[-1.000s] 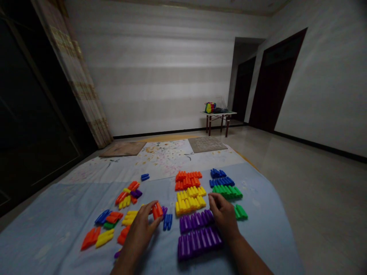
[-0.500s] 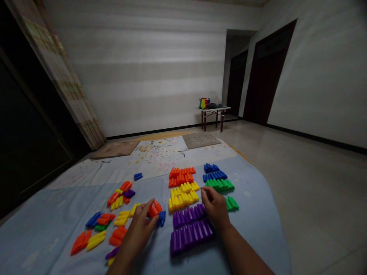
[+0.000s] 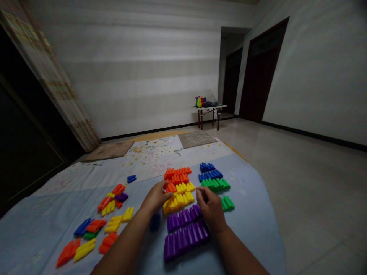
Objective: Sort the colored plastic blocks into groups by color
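My left hand (image 3: 156,198) holds an orange piece (image 3: 171,187) between thumb and fingers, at the left end of the upper yellow row (image 3: 185,187). Orange rows (image 3: 177,172) lie just beyond it. My right hand (image 3: 210,206) has its thumb and fingertips together, between the yellow rows and the green row (image 3: 215,185); whether anything small is in them is hidden. Purple rows (image 3: 187,238) lie nearest me. Blue rows (image 3: 210,175) sit beyond the green one. A dark blue piece (image 3: 155,222) rests beside my left forearm.
Mixed groups of orange (image 3: 68,253), yellow (image 3: 85,250), blue, green and purple pieces are scattered at the left on the blue cloth (image 3: 249,236). Two blue pieces (image 3: 132,178) lie farther back. Two mats lie at the bed's far edge, and a small table (image 3: 209,107) stands beyond.
My left hand has moved right and away from me with the orange piece, from beside the blue piece to the yellow and orange rows. My right hand stays near the green row. The view has shifted slightly.
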A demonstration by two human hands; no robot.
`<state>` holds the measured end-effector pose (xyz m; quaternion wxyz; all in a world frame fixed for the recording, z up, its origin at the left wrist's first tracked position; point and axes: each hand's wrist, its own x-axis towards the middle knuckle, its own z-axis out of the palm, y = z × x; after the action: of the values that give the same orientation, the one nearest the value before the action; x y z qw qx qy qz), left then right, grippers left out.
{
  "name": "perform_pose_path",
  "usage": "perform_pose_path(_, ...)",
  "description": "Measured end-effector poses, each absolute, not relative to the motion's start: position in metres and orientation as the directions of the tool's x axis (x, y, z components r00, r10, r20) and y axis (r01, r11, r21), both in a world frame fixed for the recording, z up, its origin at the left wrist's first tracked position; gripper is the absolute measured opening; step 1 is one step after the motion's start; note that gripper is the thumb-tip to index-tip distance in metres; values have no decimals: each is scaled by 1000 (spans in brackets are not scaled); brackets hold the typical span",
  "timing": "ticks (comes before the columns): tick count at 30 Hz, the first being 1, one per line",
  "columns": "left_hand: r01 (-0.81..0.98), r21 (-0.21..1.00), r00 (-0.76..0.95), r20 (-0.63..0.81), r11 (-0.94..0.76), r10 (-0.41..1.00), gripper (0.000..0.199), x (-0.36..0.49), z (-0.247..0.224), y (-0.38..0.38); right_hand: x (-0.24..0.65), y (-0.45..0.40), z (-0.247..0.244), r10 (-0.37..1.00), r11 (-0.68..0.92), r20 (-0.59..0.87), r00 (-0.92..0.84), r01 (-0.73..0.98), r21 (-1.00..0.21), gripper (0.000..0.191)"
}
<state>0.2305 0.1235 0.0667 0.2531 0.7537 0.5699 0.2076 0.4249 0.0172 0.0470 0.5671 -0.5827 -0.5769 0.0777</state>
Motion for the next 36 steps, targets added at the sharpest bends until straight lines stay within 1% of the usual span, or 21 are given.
perform_pose_path(4,773,598,264,4,-214,965,49,236,59,138,425,18,46,758,311,564,329,578,-755,26)
perform_pose_path(10,765,612,293,-53,-201,955,41,240,57,142,425,18,46,772,312,550,320,562,-766,26)
perform_pose_path(15,725,663,296,-56,-186,954,49,240,54,141,427,17,43,779,302,542,316,569,-765,28)
perform_pose_path(17,706,685,281,-36,-182,959,56,238,56,138,427,17,43,776,308,547,314,568,-763,29)
perform_pose_path(19,694,695,251,12,-188,968,57,234,61,132,428,16,43,777,308,546,312,567,-764,29)
perform_pose_path(23,703,681,150,138,-203,979,45,214,73,111,428,15,43,790,293,528,313,563,-773,30)
perform_pose_path(25,719,669,93,172,-186,981,42,197,77,98,428,14,42,796,284,517,315,559,-779,31)
perform_pose_path(28,763,632,24,184,-137,983,40,167,78,76,428,14,40,806,286,511,300,558,-779,32)
perform_pose_path(30,804,585,-10,185,-102,983,40,147,76,63,428,14,39,810,289,510,289,559,-777,32)
perform_pose_path(36,941,335,-8,165,-49,986,34,110,66,41,427,14,38,824,290,503,261,568,-770,32)
